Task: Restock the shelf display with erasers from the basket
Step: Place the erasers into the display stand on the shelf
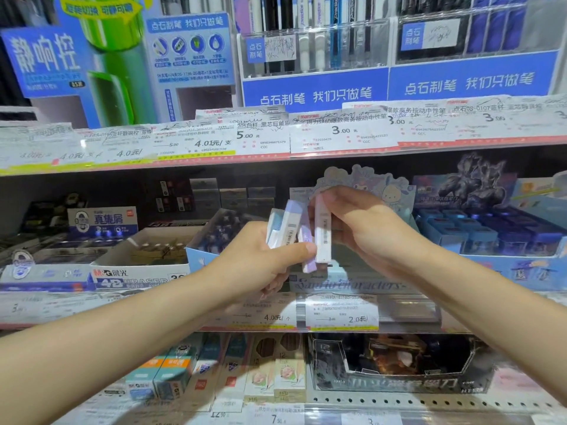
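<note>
Your right hand (359, 228) pinches one pale pink and white eraser (322, 231) between thumb and fingertips, holding it upright. The fingers are closed snugly on its upper part, and the lower end hangs free. Just to the left, your left hand (260, 259) is curled around a small bunch of erasers (290, 230) in white, lilac and pale blue, with the thumb pressed across their front. A barcode shows on one of them. The single eraser sits just beside the bunch, almost touching it.

Both hands are raised in front of the middle shelf, directly over a pastel display box (343, 282) printed with cartoon characters. Boxes of other erasers stand to either side. Price labels (342, 314) line the shelf edge below your hands. Your forearms reach in from the lower corners.
</note>
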The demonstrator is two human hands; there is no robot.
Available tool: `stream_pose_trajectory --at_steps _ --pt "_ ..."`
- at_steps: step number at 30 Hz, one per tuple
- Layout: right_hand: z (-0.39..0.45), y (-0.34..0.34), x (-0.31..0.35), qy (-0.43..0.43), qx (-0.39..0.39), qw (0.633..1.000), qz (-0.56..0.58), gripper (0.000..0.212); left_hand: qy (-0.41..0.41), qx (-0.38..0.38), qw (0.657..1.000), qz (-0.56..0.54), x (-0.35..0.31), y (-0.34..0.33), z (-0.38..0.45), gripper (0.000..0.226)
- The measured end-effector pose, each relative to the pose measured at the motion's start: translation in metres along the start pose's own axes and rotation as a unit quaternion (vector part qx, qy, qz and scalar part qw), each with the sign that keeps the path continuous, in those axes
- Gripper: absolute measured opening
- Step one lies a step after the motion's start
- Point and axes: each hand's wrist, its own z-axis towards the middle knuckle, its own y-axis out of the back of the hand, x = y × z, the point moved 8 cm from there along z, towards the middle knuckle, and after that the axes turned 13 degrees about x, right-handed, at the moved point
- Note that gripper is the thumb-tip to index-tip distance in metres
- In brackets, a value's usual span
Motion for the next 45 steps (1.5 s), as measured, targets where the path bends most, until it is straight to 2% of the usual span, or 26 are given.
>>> stream_pose_trajectory --at_steps 4,7,9,11,12,15,17,18,20,21,23,27,31,34,36,43,45 --pt "0.002 0.012 0.011 0.027 -0.044 0.998 0.036 0.024 0.022 0.002 0.998 -0.065 0.003 0.002 0.000 0.012" --pt "0.002 0.001 0.011 -0.010 0.026 1.000 0.012 0.020 0.024 0.010 0.998 -0.063 0.003 0.004 0.002 0.012" --pt "0.000 -0.007 0.013 -0.034 0.069 0.994 -0.075 0.011 0.018 0.028 0.998 -0.052 -0.001 0.002 0.002 0.015" --pt "-0.002 -0.012 0.017 -0.031 0.088 0.982 -0.165 0.012 0.018 0.042 0.998 -0.036 -0.005 -0.002 0.003 0.019" --pt "-0.001 -0.014 0.018 -0.026 0.093 0.980 -0.173 0.011 0.023 0.043 0.998 -0.034 -0.005 -0.003 0.003 0.021" --pt "0.003 -0.011 0.020 -0.031 0.066 0.986 -0.151 0.009 0.039 0.033 0.998 -0.034 -0.001 0.001 0.003 0.021" --pt "0.007 0.001 0.022 -0.020 0.013 0.988 -0.155 0.012 0.025 0.008 0.999 0.046 -0.001 0.009 0.003 0.022" --pt "0.009 0.008 0.024 -0.006 -0.013 0.987 -0.163 0.017 0.003 -0.007 0.992 0.129 -0.004 0.013 0.001 0.024" --pt "0.012 0.018 0.027 0.024 -0.045 0.973 -0.224 0.028 -0.073 -0.018 0.951 0.301 -0.017 0.013 -0.005 0.022" --pt "0.013 0.018 0.028 0.033 -0.048 0.962 -0.266 0.028 -0.100 -0.004 0.926 0.365 -0.021 0.009 -0.008 0.019" --pt "0.014 0.017 0.025 0.039 -0.058 0.945 -0.321 0.030 -0.113 0.048 0.878 0.462 -0.020 0.000 -0.014 0.033" --pt "0.014 0.014 0.016 0.058 -0.069 0.940 -0.328 0.029 -0.087 0.097 0.836 0.533 -0.008 -0.008 -0.019 0.056" --pt "0.015 0.011 0.009 0.073 -0.060 0.939 -0.331 0.025 -0.095 0.094 0.799 0.586 -0.005 -0.012 -0.019 0.060" --pt "0.017 0.009 0.004 0.075 -0.049 0.944 -0.318 0.030 -0.054 0.106 0.802 0.585 0.009 -0.009 -0.016 0.064" --pt "0.019 0.007 0.001 0.070 -0.039 0.942 -0.327 0.034 -0.067 0.104 0.805 0.581 0.013 -0.006 -0.015 0.065" --pt "0.019 0.008 0.001 0.080 -0.036 0.936 -0.340 0.004 -0.051 0.101 0.803 0.586 0.029 0.003 -0.004 0.061" --pt "0.018 0.010 -0.001 0.069 -0.046 0.935 -0.344 0.011 -0.049 0.099 0.798 0.592 0.030 0.003 -0.002 0.059"
